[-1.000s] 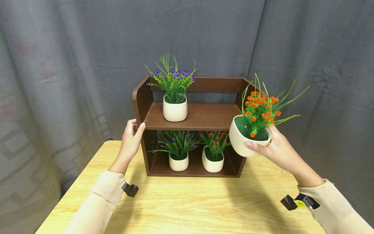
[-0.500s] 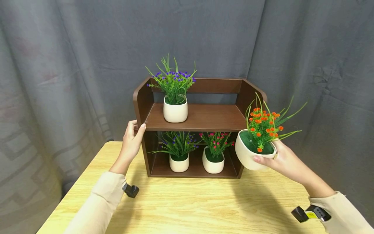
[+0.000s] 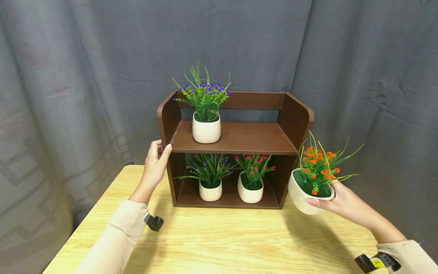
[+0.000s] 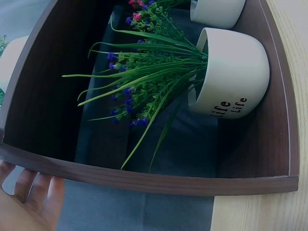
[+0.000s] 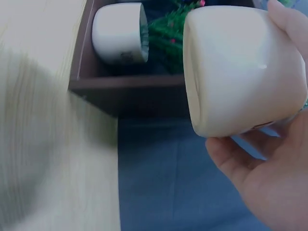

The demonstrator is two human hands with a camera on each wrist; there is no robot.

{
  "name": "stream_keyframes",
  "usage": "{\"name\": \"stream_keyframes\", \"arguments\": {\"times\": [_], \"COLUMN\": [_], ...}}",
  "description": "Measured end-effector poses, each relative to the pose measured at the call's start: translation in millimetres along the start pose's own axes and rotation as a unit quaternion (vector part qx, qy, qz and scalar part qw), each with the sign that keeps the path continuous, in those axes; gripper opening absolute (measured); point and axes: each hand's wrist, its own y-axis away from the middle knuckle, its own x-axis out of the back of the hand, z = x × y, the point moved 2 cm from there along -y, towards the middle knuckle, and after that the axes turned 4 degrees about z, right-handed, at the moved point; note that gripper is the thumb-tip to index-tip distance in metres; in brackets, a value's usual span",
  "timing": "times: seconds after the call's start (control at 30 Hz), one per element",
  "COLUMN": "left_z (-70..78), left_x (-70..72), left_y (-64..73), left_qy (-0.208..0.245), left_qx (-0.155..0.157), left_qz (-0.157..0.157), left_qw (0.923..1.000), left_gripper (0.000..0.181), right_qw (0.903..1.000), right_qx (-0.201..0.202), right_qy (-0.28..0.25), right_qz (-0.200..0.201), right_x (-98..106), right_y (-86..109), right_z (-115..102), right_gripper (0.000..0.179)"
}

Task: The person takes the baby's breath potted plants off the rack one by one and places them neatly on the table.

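My right hand (image 3: 352, 203) holds a white pot with orange flowers (image 3: 306, 196) and grass blades, thumb on its near side. The pot hangs tilted above the table, right of a dark brown two-tier shelf (image 3: 236, 153). In the right wrist view its smooth base end (image 5: 245, 67) faces left. At the shelf's left side panel, my left hand (image 3: 155, 167) grips the edge, thumb in front; its fingers (image 4: 38, 192) lie along the outside. A purple-flowered potted plant (image 3: 207, 129) stands on the upper board. Below are another purple one (image 3: 210, 192) and a pink-flowered one (image 3: 250, 193).
The shelf stands on a light wood table (image 3: 219, 239). Grey curtains (image 3: 260, 42) hang behind and at both sides. In the left wrist view, "Life" lettering shows on a lower white pot (image 4: 236, 72).
The orange-flowered pot has moved down and to the right in my right hand, away from the shelf's right side panel. My left hand has stayed on the shelf.
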Motion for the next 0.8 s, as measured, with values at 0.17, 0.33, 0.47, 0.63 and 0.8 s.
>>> {"name": "stream_keyframes", "arguments": {"times": [0.17,0.33,0.47,0.63,0.8], "left_z": [0.3,1.4,0.9,1.3,2.1], "left_x": [0.0,-0.6,-0.3,0.4,0.4], "left_y": [0.2,0.1,0.2,0.8,0.6], "left_qy": [-0.001,-0.001,0.0,-0.004,-0.008], "left_qx": [0.001,0.003,0.005,0.007,0.005], "left_qz": [-0.001,-0.001,0.0,-0.003,-0.005], "left_qw": [1.0,1.0,1.0,1.0,0.9999], "left_gripper": [0.041,0.041,0.041,0.042,0.043], "right_qw": [0.9995,0.9984,0.9971,0.9926,0.9909], "right_qx": [-0.013,-0.014,-0.018,-0.056,-0.069], "right_qy": [0.021,0.039,0.046,0.048,0.015], "right_qz": [-0.021,-0.039,-0.057,-0.097,-0.115], "right_x": [0,0,0,-1,-5], "right_y": [8.3,16.5,22.8,32.5,41.4], "right_z": [16,31,42,58,71], "right_gripper": [0.071,0.069,0.064,0.064,0.072]}}
